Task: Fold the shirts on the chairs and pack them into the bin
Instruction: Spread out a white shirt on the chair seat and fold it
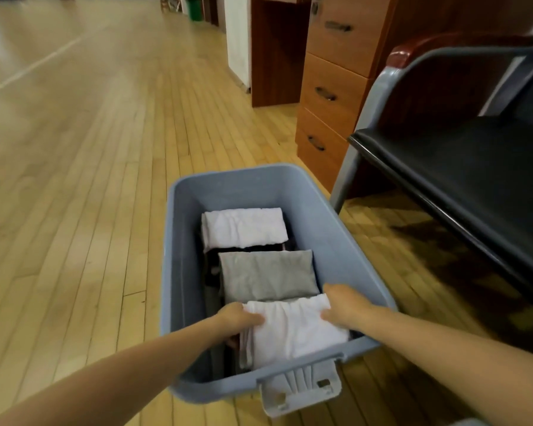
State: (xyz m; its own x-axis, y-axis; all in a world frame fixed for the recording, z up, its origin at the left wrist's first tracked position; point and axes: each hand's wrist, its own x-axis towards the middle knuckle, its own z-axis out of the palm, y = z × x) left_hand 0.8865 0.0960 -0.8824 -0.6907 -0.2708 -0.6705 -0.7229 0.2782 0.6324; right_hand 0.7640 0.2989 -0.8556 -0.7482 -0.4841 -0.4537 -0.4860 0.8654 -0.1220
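blue plastic bin on wood floor beside black chair: holds far white shirt, mid grey shirt, near white folded shirt w/ your left hand & right hand gripping its two sides.

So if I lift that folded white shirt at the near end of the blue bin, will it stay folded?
Probably only with support. The folded white shirt looks soft and wrinkled, so it would likely sag. Its layered edges could slip apart. Both hands, left hand and right hand, gripping opposite sides should help.
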